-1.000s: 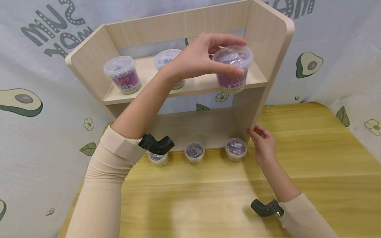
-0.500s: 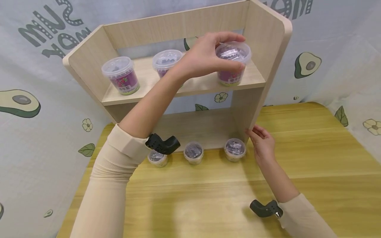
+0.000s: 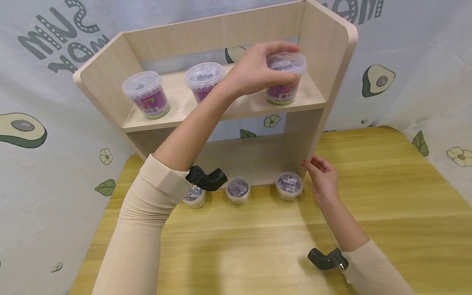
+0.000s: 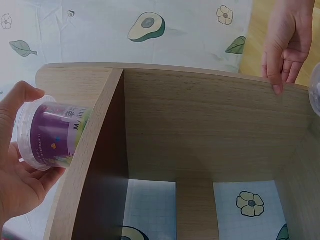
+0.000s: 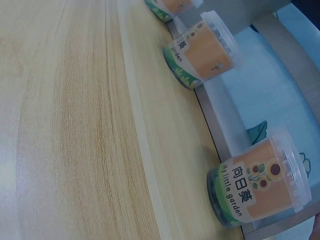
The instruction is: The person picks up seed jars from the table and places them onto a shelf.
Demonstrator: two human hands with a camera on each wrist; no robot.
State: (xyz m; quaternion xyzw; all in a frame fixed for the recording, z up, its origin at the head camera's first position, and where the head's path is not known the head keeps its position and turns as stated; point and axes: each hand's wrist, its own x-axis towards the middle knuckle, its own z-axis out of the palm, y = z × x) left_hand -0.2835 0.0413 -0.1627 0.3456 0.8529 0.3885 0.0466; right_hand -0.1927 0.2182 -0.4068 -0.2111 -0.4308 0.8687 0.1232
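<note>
My left hand (image 3: 254, 71) grips a lidded plastic tub (image 3: 283, 91) with a purple label at the right end of the upper board. Thumb and fingers lie round its lid; its base meets the wooden shelf (image 3: 254, 105), as the left wrist view shows for this purple tub (image 4: 52, 135). Two similar purple tubs stand on that board, one at the left end (image 3: 149, 100) and one in the middle (image 3: 203, 80), partly behind my forearm. Lower down, my right hand (image 3: 324, 178) pinches the front edge of the shelf's right side panel (image 3: 321, 102).
Along the shelf's foot on the wooden table (image 3: 250, 254) stand three tubs with orange sunflower labels: a right one (image 5: 260, 182), a middle one (image 5: 202, 50) and a left one (image 3: 194, 197) partly covered by the wrist mount. A patterned cloth (image 3: 405, 94) hangs behind.
The purple tub in my left hand has moved back and come down from in front of the upper board onto it. My right hand stays at the side panel.
</note>
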